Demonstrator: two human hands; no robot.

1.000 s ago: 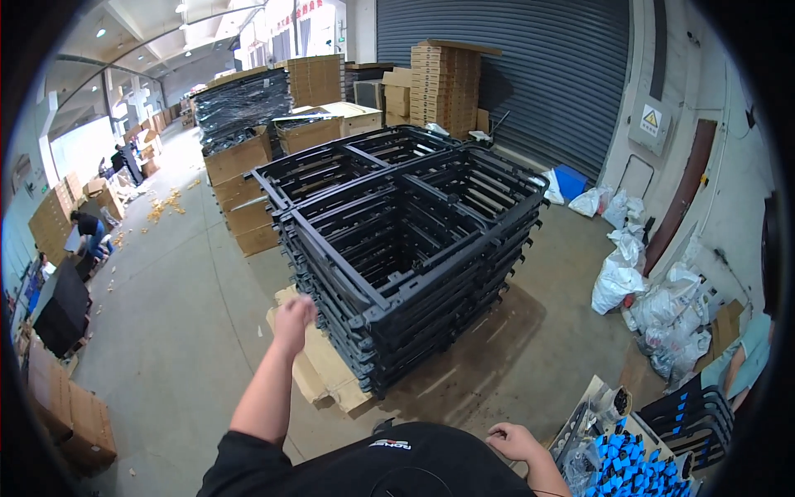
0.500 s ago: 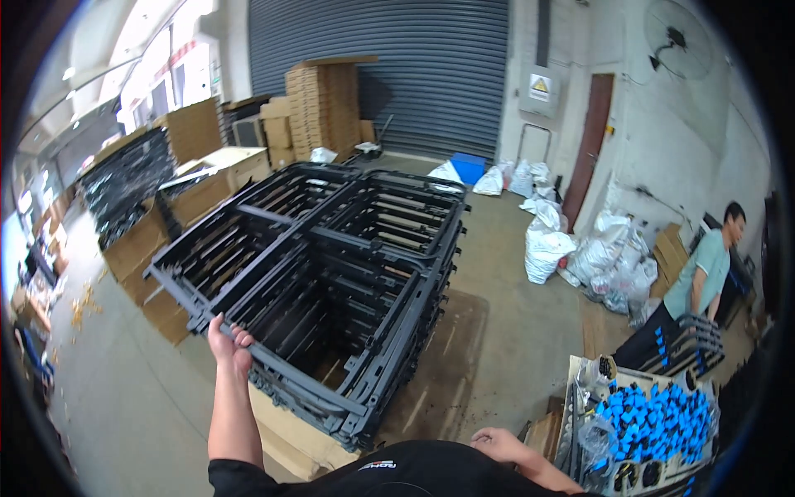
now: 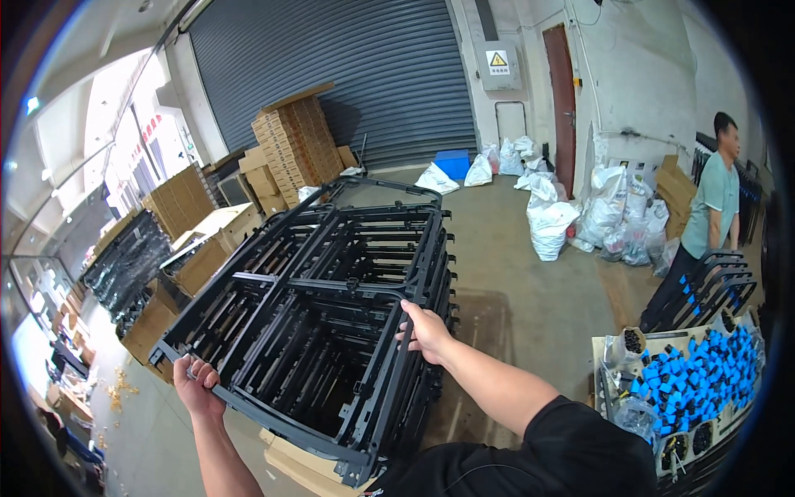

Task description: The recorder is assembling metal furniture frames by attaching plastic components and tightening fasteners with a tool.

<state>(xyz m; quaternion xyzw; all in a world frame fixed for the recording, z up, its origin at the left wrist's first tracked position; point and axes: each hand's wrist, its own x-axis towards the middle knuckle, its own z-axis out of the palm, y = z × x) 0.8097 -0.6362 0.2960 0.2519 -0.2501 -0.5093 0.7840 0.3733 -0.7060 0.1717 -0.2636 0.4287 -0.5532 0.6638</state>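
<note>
Several black crossbarred frames (image 3: 327,286) stand stacked left of centre in the lower half; the left hand (image 3: 197,385) grips the topmost by its near edge, lower left, while the right hand (image 3: 426,333) grips its right side, near centre. Blue pieces (image 3: 696,373) lie heaped at lower right.

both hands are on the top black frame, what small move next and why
I'd probably ease the topmost black rectangular frame up slightly and evenly: the left hand grips its near edge, the right hand a right-side rail, and small black tabs jutting from the stack of black frames might snag if it tilts.
</note>
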